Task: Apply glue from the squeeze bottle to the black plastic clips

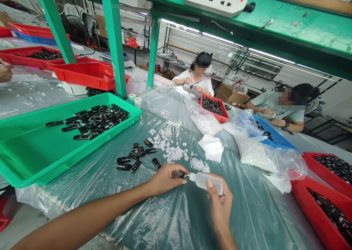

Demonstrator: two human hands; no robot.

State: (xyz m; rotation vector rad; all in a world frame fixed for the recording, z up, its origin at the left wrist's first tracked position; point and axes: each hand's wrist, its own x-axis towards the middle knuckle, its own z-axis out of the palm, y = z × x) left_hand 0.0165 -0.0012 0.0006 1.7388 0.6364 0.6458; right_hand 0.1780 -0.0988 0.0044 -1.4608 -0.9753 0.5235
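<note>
Between the fingertips of my left hand [167, 178] is a small black part [183, 176], mostly covered by the fingers. My right hand [221, 206] is wrapped round a translucent squeeze bottle [207, 182], tilted so its nozzle [188, 175] points left and meets the black part, or nearly so. Several similar black parts [134, 155] lie loose on the plastic-covered table, left of my left hand. Just beyond both hands are scattered small white pieces [173, 151] and a tighter pile of them [199, 165].
A green tray [30, 162] of black parts stands at left, with red trays [82, 75] behind. Bags of white pieces [255, 154], a blue tray [286, 142] and more red trays [305, 191] line the right. Green posts [112, 40] rise ahead; two people [202, 75] sit across.
</note>
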